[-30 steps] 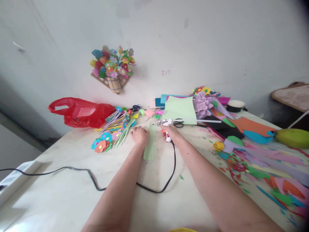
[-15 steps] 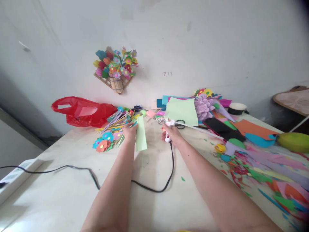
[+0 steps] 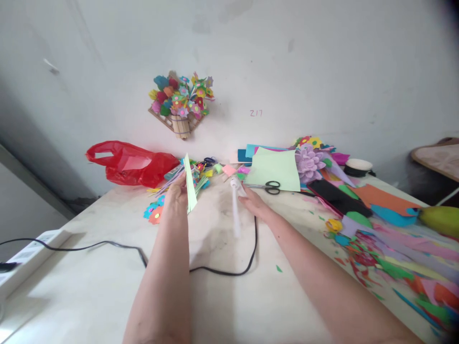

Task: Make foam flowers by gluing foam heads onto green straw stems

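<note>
My left hand (image 3: 176, 195) is closed on a pale green strip (image 3: 191, 187), which stands on edge above the table. My right hand (image 3: 253, 201) grips a white hot glue gun (image 3: 236, 183), partly hidden by the fingers. A long translucent glue stick (image 3: 236, 215) juts from the gun towards me, blurred. The gun's black cord (image 3: 229, 273) curves across the table and passes beneath my left forearm. Just behind my right hand lie black-handled scissors (image 3: 272, 187) on a large pale green sheet (image 3: 274, 165). Foam flowers (image 3: 155, 213) are beside my left wrist.
A red plastic bag (image 3: 131, 165) sits at the back left. To the right are a dark phone (image 3: 339, 197), a purple flower (image 3: 309, 164) and colourful scraps (image 3: 366, 248). A flower basket (image 3: 181, 125) hangs on the wall. A white power strip (image 3: 34, 253) lies at the left edge.
The glue gun has turned, so its stick swings from pointing right to pointing towards me. My left hand has shifted left and tilted the strip edge-on. The view has moved slightly.
</note>
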{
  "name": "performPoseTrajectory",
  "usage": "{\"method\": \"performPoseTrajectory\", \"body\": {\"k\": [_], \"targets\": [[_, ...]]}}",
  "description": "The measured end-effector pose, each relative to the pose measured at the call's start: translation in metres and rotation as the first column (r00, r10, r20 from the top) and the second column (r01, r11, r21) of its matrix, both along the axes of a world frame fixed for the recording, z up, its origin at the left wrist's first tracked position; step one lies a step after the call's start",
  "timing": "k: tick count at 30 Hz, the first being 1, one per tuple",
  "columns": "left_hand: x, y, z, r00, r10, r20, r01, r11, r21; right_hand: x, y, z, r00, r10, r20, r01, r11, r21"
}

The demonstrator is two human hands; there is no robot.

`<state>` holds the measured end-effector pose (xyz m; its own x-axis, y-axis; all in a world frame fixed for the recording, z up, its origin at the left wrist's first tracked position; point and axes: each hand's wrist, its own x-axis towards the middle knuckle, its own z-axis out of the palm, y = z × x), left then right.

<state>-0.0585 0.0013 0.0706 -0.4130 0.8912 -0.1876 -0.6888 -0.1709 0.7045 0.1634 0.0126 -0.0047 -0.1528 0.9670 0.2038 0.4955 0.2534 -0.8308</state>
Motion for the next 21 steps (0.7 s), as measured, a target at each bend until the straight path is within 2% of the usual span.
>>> {"method": "performPoseTrajectory", "body": {"k": [3,8,16,21], "targets": [[-0.003,-0.008,0.013,1.000,-0.002,0.018,0.001,0.999,0.038,-0.015,0.007,-0.004,0.970,0.007,0.245,-0.047,0.986,0.157],[-0.002,-0.014,0.026,0.996,-0.016,0.082,0.006,0.993,0.120,-0.039,0.018,-0.005,0.872,-0.050,0.486,-0.062,0.975,0.212],[0.003,-0.007,0.022,0.997,-0.043,0.059,0.039,0.997,0.072,-0.081,0.022,-0.001,0.791,-0.099,0.604,-0.049,0.973,0.225],[0.010,-0.006,0.019,0.995,-0.044,0.093,0.038,0.997,0.071,-0.094,0.022,-0.001,0.768,-0.136,0.625,-0.020,0.972,0.236]]}}
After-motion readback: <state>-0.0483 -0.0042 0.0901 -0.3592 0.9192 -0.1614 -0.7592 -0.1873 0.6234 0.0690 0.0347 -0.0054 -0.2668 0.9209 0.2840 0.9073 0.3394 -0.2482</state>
